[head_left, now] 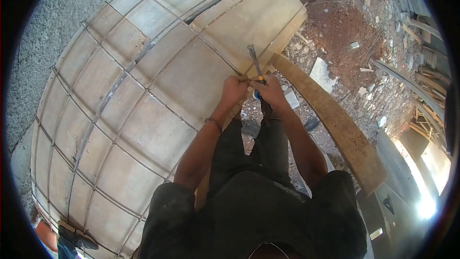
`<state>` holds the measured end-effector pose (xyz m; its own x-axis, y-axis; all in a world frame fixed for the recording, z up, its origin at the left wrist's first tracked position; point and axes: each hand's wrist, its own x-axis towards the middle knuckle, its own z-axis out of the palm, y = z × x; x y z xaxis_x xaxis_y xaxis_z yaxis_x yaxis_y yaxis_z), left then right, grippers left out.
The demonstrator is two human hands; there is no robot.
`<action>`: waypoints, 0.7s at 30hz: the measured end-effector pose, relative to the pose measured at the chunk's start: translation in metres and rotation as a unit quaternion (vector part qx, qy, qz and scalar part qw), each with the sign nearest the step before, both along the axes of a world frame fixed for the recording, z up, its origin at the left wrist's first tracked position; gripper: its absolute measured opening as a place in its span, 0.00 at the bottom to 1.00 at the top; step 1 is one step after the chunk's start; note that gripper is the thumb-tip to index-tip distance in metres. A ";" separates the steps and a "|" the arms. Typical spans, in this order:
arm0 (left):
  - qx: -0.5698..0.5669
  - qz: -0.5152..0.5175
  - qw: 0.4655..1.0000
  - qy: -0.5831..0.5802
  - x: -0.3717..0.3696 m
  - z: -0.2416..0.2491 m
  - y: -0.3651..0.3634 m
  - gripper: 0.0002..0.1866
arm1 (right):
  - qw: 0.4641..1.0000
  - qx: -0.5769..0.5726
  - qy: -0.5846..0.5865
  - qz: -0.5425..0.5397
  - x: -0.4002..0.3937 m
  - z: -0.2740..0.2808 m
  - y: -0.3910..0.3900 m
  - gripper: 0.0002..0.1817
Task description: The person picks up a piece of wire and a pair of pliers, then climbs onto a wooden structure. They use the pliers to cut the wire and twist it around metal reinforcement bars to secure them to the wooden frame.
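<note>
My left hand [235, 90] is closed at the edge of the boards, its fingertips pinched on something too small to make out. Right beside it, my right hand [270, 88] has its fingers wrapped round a tool [254, 56] with a metal head and a yellow and black part, the head pointing up and away from me. Both hands nearly touch. Under and left of them lies a grid of thin metal bars [143, 88] over pale boards [191, 72].
A long wooden plank [330, 120] slants down to the right of my hands. Rubble [354, 43] covers the ground beyond it. More timber [431, 86] lies at the far right. At the lower left is another person's shoe [85, 240] by the grid's edge.
</note>
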<state>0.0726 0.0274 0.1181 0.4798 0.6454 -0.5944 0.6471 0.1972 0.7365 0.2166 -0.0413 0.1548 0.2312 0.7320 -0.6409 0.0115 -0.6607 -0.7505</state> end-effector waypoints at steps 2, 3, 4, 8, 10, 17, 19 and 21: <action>-0.188 0.058 0.980 0.028 0.003 0.002 0.012 0.10 | 0.998 -0.007 0.029 -0.052 -0.006 0.008 0.001 0.11; -0.277 0.197 0.940 -0.008 0.002 0.001 0.012 0.11 | 0.998 -0.006 0.031 -0.050 -0.010 0.007 -0.003 0.11; -0.358 0.331 0.872 -0.044 0.001 -0.001 0.012 0.12 | 1.000 -0.003 0.000 -0.029 -0.014 0.002 -0.008 0.12; -0.334 0.310 0.890 0.001 0.003 -0.004 0.008 0.12 | 0.999 -0.016 0.005 0.029 -0.015 -0.008 -0.025 0.16; -0.362 0.295 0.884 -0.003 0.002 -0.002 0.010 0.12 | 1.000 -0.021 -0.013 0.006 -0.011 -0.015 -0.027 0.15; -0.332 0.231 0.915 -0.010 -0.002 0.014 0.015 0.15 | 0.978 0.037 -0.202 -0.028 -0.015 -0.039 -0.007 0.15; -0.338 0.203 0.919 -0.006 -0.005 0.016 0.017 0.14 | 0.983 0.006 -0.182 0.014 -0.015 -0.051 -0.007 0.16; -0.325 0.195 0.925 -0.014 -0.005 0.021 0.020 0.14 | 0.985 -0.024 -0.160 0.058 -0.017 -0.051 -0.003 0.16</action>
